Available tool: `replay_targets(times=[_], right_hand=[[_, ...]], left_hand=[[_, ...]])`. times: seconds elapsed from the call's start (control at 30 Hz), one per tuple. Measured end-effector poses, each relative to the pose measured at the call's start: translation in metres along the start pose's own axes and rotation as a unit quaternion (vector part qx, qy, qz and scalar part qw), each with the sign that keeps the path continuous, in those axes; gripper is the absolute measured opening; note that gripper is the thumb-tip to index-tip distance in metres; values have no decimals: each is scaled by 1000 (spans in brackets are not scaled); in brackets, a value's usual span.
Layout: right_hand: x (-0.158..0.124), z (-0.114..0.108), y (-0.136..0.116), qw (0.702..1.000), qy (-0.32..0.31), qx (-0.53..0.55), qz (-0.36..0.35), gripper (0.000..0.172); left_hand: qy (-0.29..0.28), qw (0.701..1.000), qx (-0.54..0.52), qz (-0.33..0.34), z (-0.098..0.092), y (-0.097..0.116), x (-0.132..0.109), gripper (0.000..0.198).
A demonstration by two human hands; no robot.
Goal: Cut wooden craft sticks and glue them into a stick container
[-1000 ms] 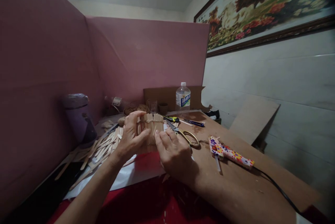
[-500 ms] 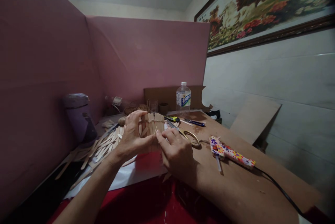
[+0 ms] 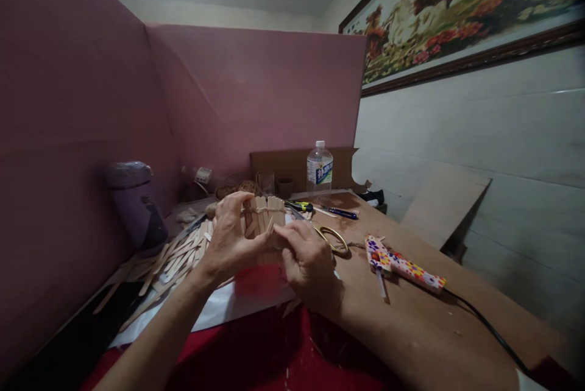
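My left hand (image 3: 231, 236) is wrapped round a piece made of upright wooden craft sticks (image 3: 267, 211), with twine running across it near the top. Its thumb lies across the front and the fingers go behind the far side. My right hand (image 3: 306, 257) is closed, its fingertips pinched close to the left thumb tip. Between thumb and fingertips a small pointed sliver of craft stick (image 3: 270, 223) pokes up; the pinch itself is partly hidden. Gold-handled scissors (image 3: 336, 240) lie just beyond my right hand.
Loose craft sticks (image 3: 185, 257) are heaped at the left, beside a purple canister (image 3: 137, 208). A flower-patterned glue gun (image 3: 402, 266) with a black cord lies at the right. Behind are a plastic bottle (image 3: 320, 172), a yellow-black cutter (image 3: 299, 206) and a blue pen-like tool (image 3: 342, 213).
My right fingers have shifted slightly up and left against the stick piece, and the sliver shows a broader face. My left hand keeps its hold. The view has moved a little.
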State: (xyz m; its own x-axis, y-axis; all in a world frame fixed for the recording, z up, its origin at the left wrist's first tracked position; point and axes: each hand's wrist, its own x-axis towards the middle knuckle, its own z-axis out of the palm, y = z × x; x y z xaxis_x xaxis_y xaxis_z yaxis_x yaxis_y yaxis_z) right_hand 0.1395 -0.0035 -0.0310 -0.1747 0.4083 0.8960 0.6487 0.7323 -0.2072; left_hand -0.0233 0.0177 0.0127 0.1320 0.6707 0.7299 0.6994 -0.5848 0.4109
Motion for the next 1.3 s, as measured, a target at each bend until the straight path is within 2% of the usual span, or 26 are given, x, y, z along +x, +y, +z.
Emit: replay_targets(times=[0.2, 0.37, 0.73, 1.03, 1.3], right_hand=[[-1, 2, 2, 999, 30, 6, 10, 25], [-3, 1, 1, 1000, 19, -22, -2, 30], [-3, -3, 1, 994, 4, -82, -69, 37], [-6, -1, -2, 995, 4, -72, -65, 37], [-7, 2, -2, 999, 16, -25, -24, 39]], left_hand=[[1, 1000, 3, 3, 1, 0, -1, 56], [-7, 1000, -9, -8, 1, -3, -2, 62], [-6, 1000, -14, -14, 0, 1, -2, 57], [-20, 999, -40, -8, -3, 2, -1, 52], [-20, 999, -48, -10, -3, 2, -2, 45]])
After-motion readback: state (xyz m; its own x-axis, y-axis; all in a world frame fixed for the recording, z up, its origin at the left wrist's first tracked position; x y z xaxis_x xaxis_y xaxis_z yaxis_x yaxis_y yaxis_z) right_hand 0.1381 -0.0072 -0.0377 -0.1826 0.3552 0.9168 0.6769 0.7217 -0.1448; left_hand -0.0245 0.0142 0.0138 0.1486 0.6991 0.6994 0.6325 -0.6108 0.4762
